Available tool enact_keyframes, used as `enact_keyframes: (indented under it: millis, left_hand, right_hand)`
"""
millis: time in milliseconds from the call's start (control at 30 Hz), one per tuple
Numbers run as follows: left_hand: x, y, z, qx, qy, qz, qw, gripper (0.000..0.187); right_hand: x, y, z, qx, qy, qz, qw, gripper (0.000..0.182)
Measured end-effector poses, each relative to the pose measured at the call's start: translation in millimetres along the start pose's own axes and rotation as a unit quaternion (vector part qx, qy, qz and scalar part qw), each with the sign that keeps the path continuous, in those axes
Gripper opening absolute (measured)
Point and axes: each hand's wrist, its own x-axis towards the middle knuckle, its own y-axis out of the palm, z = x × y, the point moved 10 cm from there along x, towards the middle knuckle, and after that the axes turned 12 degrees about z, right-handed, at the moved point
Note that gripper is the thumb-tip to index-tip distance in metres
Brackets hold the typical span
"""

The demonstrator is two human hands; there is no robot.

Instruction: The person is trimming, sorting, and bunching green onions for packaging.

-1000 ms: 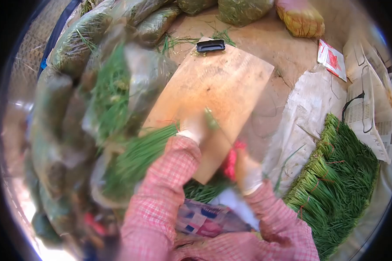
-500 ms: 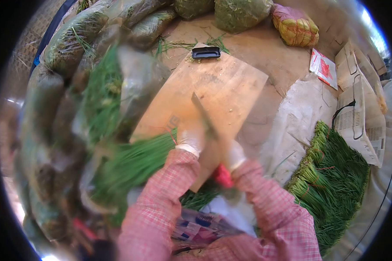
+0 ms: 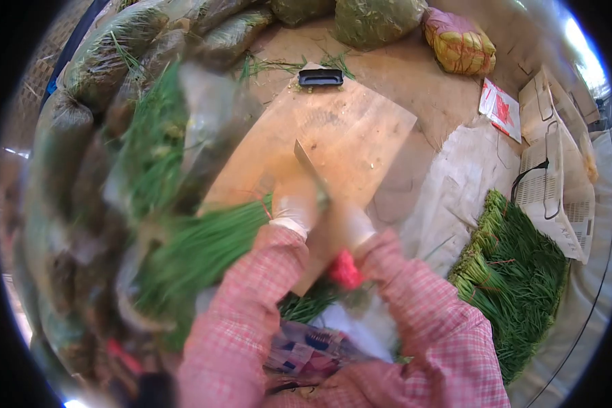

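Observation:
On the wooden board point(image 3: 367, 122), my left hand point(image 3: 294, 206), in a pale glove and blurred, is closed around the end of a bundle of long green chive-like stalks point(image 3: 204, 251). The loose ends fan out toward the lower left, and a thin red band circles the bundle near my wrist. My right hand point(image 3: 350, 223), also gloved, grips a knife point(image 3: 310, 166). Its blade points away from me, crossing close beside my left fingers. The knife's handle is hidden in the hand. A pinkish-red item point(image 3: 345, 269) shows below my right wrist.
A black tray point(image 3: 321, 78) sits at the board's far end. Tied green bundles point(image 3: 517, 285) are piled at right, beside a white plastic crate point(image 3: 554, 183). Filled clear bags point(image 3: 109, 58) line the left and back. A yellow-and-pink wrapped bundle point(image 3: 459, 44) lies back right.
My right hand and the knife have moved slightly up and left, nearer my left hand. My left hand keeps its hold on the stalks. The whole view has shifted a little.

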Motion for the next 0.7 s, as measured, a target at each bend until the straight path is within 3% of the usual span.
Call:
enact_keyframes:
  millis: [33,100,200,333,367,433,533,633,667,700]
  left_hand:
    - [0,-2,-1,-0.001,0.006,0.005,1.0,0.039]
    - [-4,-4,-1,-0.021,0.02,-0.012,1.0,0.04]
    - [-9,-10,-4,-0.037,0.026,0.0,0.999,0.041]
    - [-5,1,-3,0.017,-0.016,0.026,0.999,0.041]
    - [-11,-10,-4,0.038,-0.011,-0.032,0.999,0.039]
    - [-23,-14,-9,0.008,0.021,-0.04,0.999,0.039]
    - [-51,-23,-23,-0.015,0.088,-0.071,0.994,0.042]
    - [-79,-15,-25,0.007,0.149,-0.139,0.979,0.043]
    - [-85,-9,-22,-0.009,0.161,-0.106,0.981,0.052]
    - [-93,-7,-20,-0.024,0.173,-0.073,0.982,0.061]
  right_hand:
    - [-2,-6,-3,0.013,0.003,-0.004,1.0,0.023]
    - [-19,-3,-17,0.091,-0.086,0.095,0.988,0.025]
    - [-34,-7,-23,0.045,-0.083,0.142,0.985,0.024]
    - [11,19,-8,-0.037,-0.037,0.045,0.998,0.019]
    - [19,14,-1,-0.051,-0.021,0.012,0.998,0.018]
    - [21,-11,6,-0.032,0.012,-0.058,0.998,0.016]
    - [39,0,13,-0.067,-0.144,0.078,0.984,0.016]
    - [33,-54,17,-0.037,-0.156,0.022,0.987,0.017]
    - [34,-75,19,-0.038,-0.152,0.017,0.987,0.018]
    - [39,-96,12,-0.04,-0.142,-0.052,0.988,0.017]
